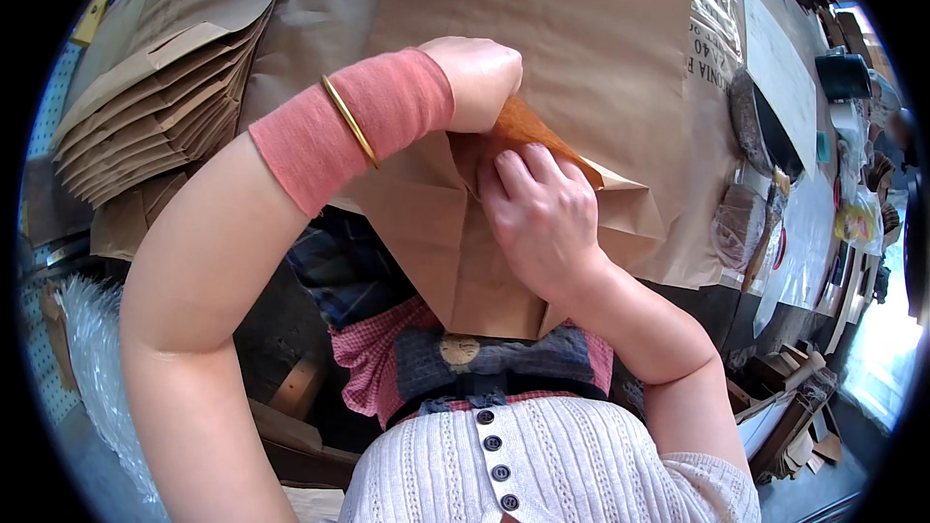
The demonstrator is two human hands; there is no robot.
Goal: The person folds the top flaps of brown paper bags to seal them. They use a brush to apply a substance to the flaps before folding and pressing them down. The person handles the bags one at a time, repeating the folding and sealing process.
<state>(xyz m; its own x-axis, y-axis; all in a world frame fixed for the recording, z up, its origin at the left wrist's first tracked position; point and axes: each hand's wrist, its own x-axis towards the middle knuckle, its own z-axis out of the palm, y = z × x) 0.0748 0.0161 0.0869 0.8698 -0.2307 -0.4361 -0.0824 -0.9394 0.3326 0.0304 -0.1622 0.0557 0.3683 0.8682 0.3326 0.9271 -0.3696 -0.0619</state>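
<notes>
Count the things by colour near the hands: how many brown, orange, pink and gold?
Brown: 1, paper bag
Orange: 1, sheet
Pink: 1, wrist sleeve
Gold: 1, bangle
Total: 4

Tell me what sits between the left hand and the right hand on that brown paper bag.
In the head view, an orange-brown sheet pokes out of the brown paper bag between the left hand above and the right hand below.

A stack of folded paper bags (155, 116) lies upper left, bubble wrap (92, 378) lower left
</notes>
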